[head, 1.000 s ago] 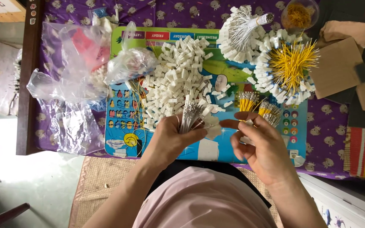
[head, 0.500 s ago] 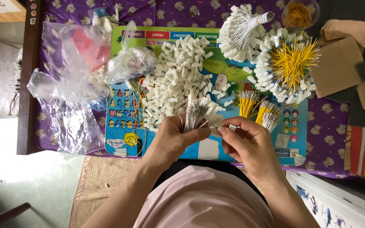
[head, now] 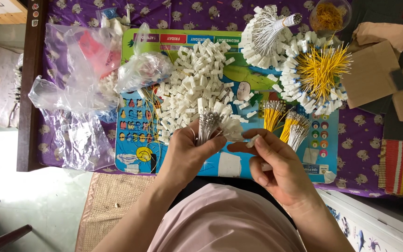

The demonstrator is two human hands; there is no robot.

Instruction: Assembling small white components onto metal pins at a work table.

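Observation:
My left hand (head: 187,151) grips a bundle of thin white wires with metal tips (head: 207,123), held upright over a colourful board (head: 239,77). My right hand (head: 269,161) pinches one small white plastic connector (head: 253,141) between thumb and fingers, just right of the bundle. A heap of loose white connectors (head: 194,88) lies on the board right behind both hands. Small bunches of yellow wires (head: 272,114) and white wires (head: 298,133) lie to the right of my right hand.
Finished rings of yellow wires with connectors (head: 320,72) and white ones (head: 269,30) sit at the back right. Clear plastic bags (head: 78,93) crowd the left. Cardboard pieces (head: 374,70) lie far right, a bowl (head: 330,16) at the back.
My right hand has moved left from the wire bunches toward the bundle, now holding a white connector close to the wire tips. My left hand stayed in place.

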